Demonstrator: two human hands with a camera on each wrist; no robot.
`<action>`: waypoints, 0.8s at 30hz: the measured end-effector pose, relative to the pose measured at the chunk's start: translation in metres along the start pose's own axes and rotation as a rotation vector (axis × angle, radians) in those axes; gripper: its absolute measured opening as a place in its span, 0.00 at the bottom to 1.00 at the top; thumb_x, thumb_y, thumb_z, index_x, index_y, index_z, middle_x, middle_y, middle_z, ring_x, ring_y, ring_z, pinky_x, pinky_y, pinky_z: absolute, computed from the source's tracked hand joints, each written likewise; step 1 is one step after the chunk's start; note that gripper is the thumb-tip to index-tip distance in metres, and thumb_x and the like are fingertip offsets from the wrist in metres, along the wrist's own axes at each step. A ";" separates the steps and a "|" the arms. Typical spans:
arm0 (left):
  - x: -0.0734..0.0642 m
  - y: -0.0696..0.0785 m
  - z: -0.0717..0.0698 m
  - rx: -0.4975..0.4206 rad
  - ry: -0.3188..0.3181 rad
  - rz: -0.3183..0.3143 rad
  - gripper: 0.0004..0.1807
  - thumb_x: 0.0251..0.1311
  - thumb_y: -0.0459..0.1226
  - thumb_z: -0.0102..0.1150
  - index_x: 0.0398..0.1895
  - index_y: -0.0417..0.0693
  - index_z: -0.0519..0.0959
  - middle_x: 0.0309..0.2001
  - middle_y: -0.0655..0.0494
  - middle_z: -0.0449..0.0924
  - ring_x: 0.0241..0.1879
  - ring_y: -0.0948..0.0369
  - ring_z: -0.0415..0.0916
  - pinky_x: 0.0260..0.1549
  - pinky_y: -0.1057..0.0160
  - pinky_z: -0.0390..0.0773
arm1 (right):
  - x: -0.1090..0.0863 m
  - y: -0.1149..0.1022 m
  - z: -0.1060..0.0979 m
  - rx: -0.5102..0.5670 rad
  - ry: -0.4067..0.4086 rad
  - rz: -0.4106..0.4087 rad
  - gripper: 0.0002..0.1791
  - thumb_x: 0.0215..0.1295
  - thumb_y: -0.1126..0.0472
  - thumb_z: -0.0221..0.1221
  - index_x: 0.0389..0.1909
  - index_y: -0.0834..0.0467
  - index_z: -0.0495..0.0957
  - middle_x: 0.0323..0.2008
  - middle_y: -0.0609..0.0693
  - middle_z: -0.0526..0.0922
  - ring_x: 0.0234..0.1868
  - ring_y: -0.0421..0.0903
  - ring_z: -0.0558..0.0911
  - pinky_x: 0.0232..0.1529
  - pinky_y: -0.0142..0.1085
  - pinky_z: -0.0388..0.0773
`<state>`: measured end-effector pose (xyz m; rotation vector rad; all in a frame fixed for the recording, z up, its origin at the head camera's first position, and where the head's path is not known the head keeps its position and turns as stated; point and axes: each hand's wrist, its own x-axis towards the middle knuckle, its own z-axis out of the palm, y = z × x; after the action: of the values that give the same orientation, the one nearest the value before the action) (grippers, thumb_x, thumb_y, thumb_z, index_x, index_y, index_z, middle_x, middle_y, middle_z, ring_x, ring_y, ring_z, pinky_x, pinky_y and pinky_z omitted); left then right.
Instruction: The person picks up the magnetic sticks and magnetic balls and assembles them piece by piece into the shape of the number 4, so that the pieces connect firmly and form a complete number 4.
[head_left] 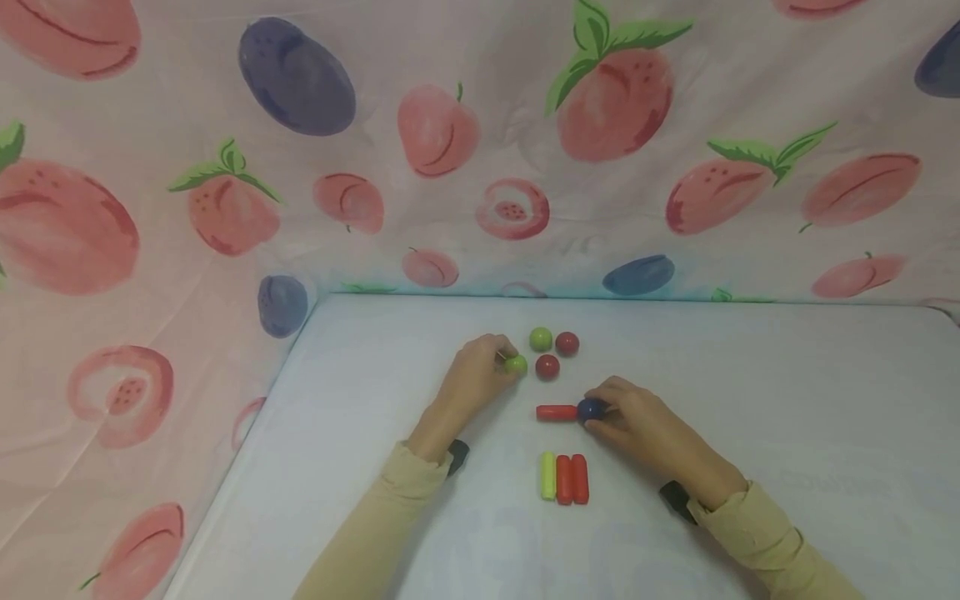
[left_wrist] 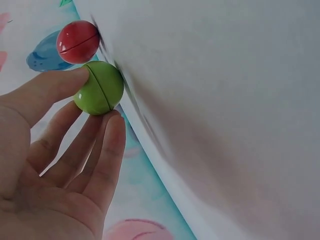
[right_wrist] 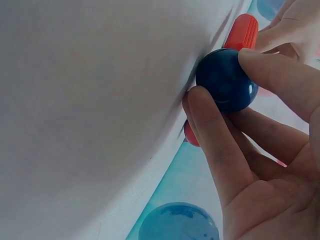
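Observation:
My left hand (head_left: 474, 373) pinches a glossy green ball (left_wrist: 104, 88) between thumb and fingertips, low over the white table. A dark seam line runs around this ball. With thumb and fingers, my right hand (head_left: 647, 423) grips a dark blue ball (right_wrist: 227, 80) at the table surface. A red ridged stick (head_left: 556, 412) lies against the blue ball's left side; whether they are joined cannot be told. Beside the left hand's ball sit a red ball (head_left: 547, 367), a second green ball (head_left: 541, 339) and another red ball (head_left: 567, 343).
Nearer the front, a yellow-green stick (head_left: 548, 476) and two red sticks (head_left: 572, 479) lie side by side, pointing away from me. The white table (head_left: 360, 358) meets a fruit-print cloth (head_left: 450, 50) at its back and left edges.

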<state>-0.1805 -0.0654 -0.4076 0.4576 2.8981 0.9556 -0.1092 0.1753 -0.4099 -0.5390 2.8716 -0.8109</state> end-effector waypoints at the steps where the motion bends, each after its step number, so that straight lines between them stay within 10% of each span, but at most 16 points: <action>1: -0.001 0.000 0.000 -0.004 -0.003 -0.004 0.11 0.59 0.36 0.68 0.45 0.45 0.83 0.43 0.51 0.84 0.46 0.56 0.80 0.50 0.58 0.79 | 0.000 0.000 0.000 0.000 -0.001 0.001 0.21 0.57 0.62 0.71 0.51 0.62 0.81 0.43 0.51 0.83 0.45 0.48 0.84 0.49 0.44 0.83; 24: -0.017 -0.002 -0.005 -0.062 -0.038 -0.014 0.11 0.60 0.38 0.68 0.44 0.46 0.83 0.42 0.53 0.85 0.43 0.57 0.81 0.47 0.59 0.81 | 0.000 -0.002 0.000 -0.012 0.004 0.026 0.21 0.58 0.61 0.70 0.52 0.62 0.81 0.44 0.52 0.83 0.46 0.49 0.83 0.50 0.46 0.83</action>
<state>-0.1659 -0.0750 -0.4053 0.4462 2.8250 1.0206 -0.1080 0.1735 -0.4090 -0.5012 2.8820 -0.7925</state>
